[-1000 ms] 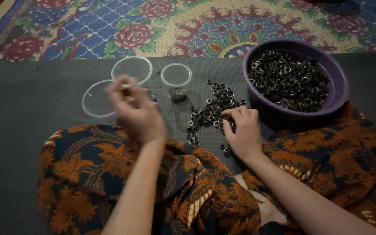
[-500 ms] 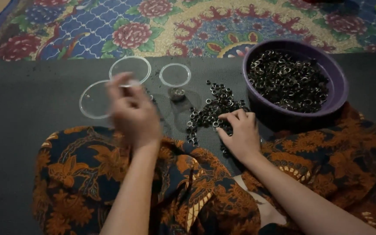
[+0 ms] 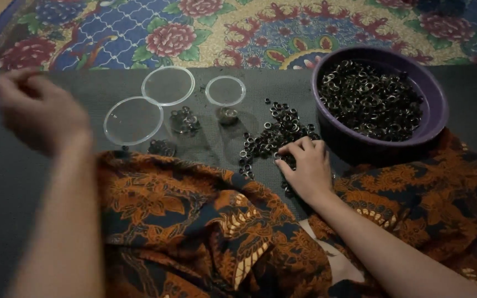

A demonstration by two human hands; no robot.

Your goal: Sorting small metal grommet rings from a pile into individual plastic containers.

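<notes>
The fingers (image 3: 292, 150) of the right hand (image 3: 306, 171) are seen slightly spread and curled, their tips pressed down among a loose scatter of small dark metal rings (image 3: 274, 135) on the dark grey floor mat (image 3: 6, 182). Whether a ring is pinched beneath them cannot be told, since the tips are hidden by the hand itself and some rings are covered by the palm. The scatter is stretched along a diagonal, from the near left by the patterned brown cloth (image 3: 194, 221) up toward the round purple plastic bowl (image 3: 436, 118), which is heaped with more such rings.

The left hand (image 3: 37, 110) is raised at the left of the view and blurred; its fingers are curled loosely together, and nothing can be made out between them.

Three clear round plastic lids (image 3: 133, 120) are laid flat on the mat between the hands, with two small clusters of rings (image 3: 185, 120) just beside them. A small object below the smallest lid is too dim to identify. The flowered carpet (image 3: 167, 38) is cut off at the top edge.
</notes>
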